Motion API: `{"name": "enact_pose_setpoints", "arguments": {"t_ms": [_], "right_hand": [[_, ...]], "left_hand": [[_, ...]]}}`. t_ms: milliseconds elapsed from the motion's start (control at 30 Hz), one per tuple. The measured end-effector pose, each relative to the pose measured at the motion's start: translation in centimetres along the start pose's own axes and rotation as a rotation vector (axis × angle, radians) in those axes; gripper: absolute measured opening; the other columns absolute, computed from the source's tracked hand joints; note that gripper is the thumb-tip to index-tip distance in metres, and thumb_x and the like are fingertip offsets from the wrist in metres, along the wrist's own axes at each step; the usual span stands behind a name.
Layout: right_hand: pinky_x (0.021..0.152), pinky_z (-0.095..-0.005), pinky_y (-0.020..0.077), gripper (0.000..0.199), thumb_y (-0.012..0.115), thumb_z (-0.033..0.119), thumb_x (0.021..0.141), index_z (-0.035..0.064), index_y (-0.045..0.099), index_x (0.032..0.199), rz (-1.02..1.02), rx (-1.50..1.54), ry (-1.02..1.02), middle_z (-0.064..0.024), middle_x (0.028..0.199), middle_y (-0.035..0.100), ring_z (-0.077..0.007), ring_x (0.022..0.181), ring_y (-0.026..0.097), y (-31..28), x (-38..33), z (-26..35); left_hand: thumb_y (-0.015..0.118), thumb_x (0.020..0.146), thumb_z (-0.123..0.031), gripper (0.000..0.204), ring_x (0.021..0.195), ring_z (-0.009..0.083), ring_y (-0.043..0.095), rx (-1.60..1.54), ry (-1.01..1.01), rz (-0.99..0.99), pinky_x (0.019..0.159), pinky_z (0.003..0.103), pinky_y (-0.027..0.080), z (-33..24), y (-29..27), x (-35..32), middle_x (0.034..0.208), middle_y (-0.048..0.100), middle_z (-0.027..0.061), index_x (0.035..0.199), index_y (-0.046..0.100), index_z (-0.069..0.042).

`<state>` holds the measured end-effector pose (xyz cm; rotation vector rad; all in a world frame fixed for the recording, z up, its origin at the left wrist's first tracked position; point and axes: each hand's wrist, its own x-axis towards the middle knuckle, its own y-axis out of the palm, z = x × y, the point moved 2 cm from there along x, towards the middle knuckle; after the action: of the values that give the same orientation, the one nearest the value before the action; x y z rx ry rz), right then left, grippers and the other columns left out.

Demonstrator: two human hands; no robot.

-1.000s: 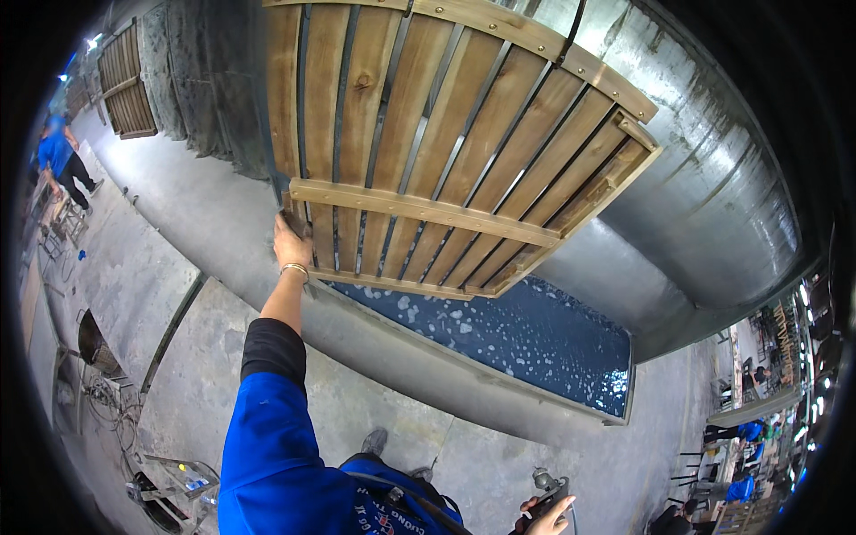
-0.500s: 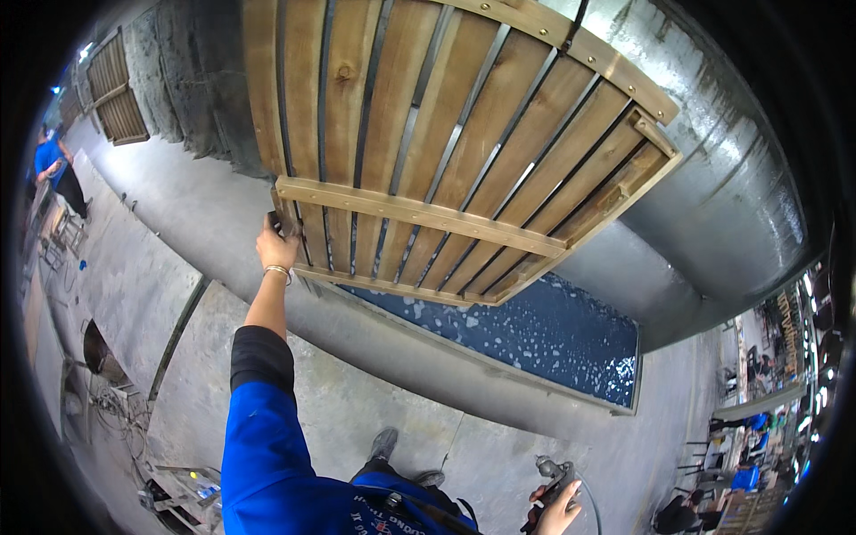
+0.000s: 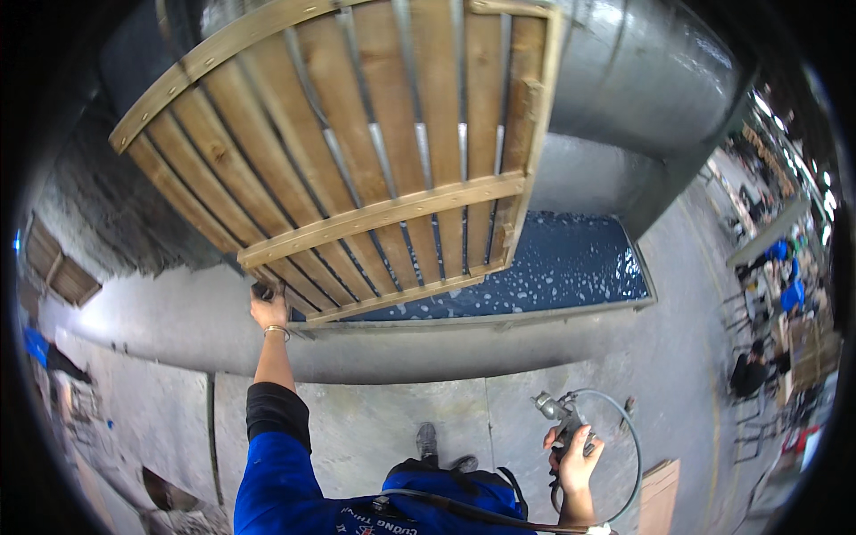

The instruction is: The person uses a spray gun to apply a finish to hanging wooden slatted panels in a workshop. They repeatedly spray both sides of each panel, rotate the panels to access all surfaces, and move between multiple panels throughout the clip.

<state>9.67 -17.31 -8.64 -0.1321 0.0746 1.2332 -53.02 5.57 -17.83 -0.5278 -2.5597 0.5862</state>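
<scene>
A large slatted wooden panel point(image 3: 366, 143) with cross rails fills the upper middle, tilted above a trough of foamy dark-blue liquid point(image 3: 571, 259). My left hand point(image 3: 269, 310), arm stretched forward, is closed on the panel's lower left corner; a small dark piece shows at its fingers, too little of it to name. Low on the right, my right hand point(image 3: 578, 456) grips a spray gun point(image 3: 560, 419) by its handle, away from the panel. A grey hose point(image 3: 638, 446) curves from the gun back toward my body.
Curved metal sheeting point(image 3: 642, 80) rises behind the trough. Another slatted panel point(image 3: 61, 267) leans at the far left, near a person in blue point(image 3: 45, 349). More people sit among benches point(image 3: 767, 357) at the right. Flat brown board point(image 3: 660, 495) lies on the floor at lower right.
The panel has swung round and sits further left in view, with my left hand still on its corner. My right hand has come up with the spray gun. The whole view has turned.
</scene>
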Motion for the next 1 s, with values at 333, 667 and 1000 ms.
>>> {"name": "enact_pose_setpoints", "arguments": {"t_ms": [333, 667, 1000], "right_hand": [[0.038, -0.0235, 0.0325, 0.078, 0.051, 0.068, 0.1, -0.009, 0.059, 0.094, -0.147, 0.403, -0.218, -0.0151, 0.07, 0.064, -0.0097, 0.042, 0.047, 1.1, 0.9, -6.4], [0.042, -0.0247, 0.0297, 0.095, 0.022, 0.084, 0.096, -0.0038, 0.058, 0.095, 0.053, 0.911, -0.18, -0.0134, 0.074, 0.062, -0.0116, 0.046, 0.041, 4.0, 3.8, -14.9], [0.042, -0.0238, 0.0322, 0.098, 0.015, 0.086, 0.095, -0.0023, 0.059, 0.092, 0.121, 1.204, -0.034, -0.013, 0.074, 0.06, -0.0155, 0.057, 0.05, 11.6, 9.5, -18.2]], "left_hand": [[0.094, 0.072, -0.028, 0.056, 0.096, 0.0273, 0.073, 0.022, -0.132, 0.079, 0.091, 0.038, 0.056, 5.7, 3.9, 1.0, 0.104, 0.078, 0.0152, 0.112, 0.073, 0.004], [0.088, 0.075, -0.022, 0.032, 0.068, 0.017, 0.064, -0.281, -0.303, 0.076, 0.047, 0.03, 0.033, 3.3, 4.5, -1.8, 0.079, 0.065, 0.0035, 0.096, 0.074, -0.003], [0.069, 0.087, -0.025, 0.032, 0.09, 0.0248, 0.07, -0.315, -0.311, 0.072, 0.066, 0.043, 0.049, 2.9, 6.0, 0.5, 0.113, 0.069, 0.0095, 0.115, 0.078, -0.011]]}}
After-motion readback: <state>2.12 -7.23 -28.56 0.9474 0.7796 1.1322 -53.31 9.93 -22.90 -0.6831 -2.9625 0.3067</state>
